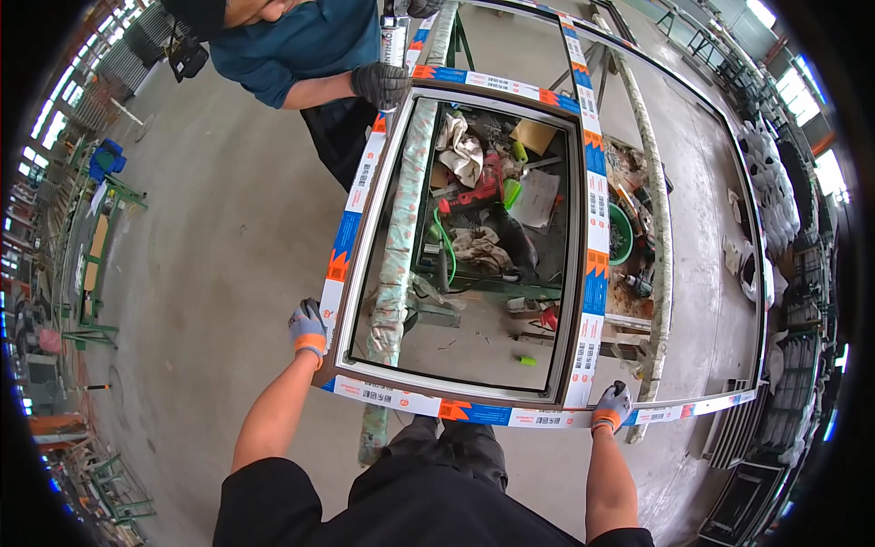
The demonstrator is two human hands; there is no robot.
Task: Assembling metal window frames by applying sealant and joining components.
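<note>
Over a workshop's concrete floor (210, 273), the window frame (465, 408) lies flat on padded rails (401, 228), long axis running away, left hand (309, 330) gripping its near-left corner, right hand (612, 407) clamped on its near edge.

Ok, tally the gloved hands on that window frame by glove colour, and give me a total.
Grey gloves with orange cuffs: 2, the left hand and right hand on the near side of the window frame.
Dark gloves: 1, the co-worker's hand at the far corner.
Total: 3
</note>
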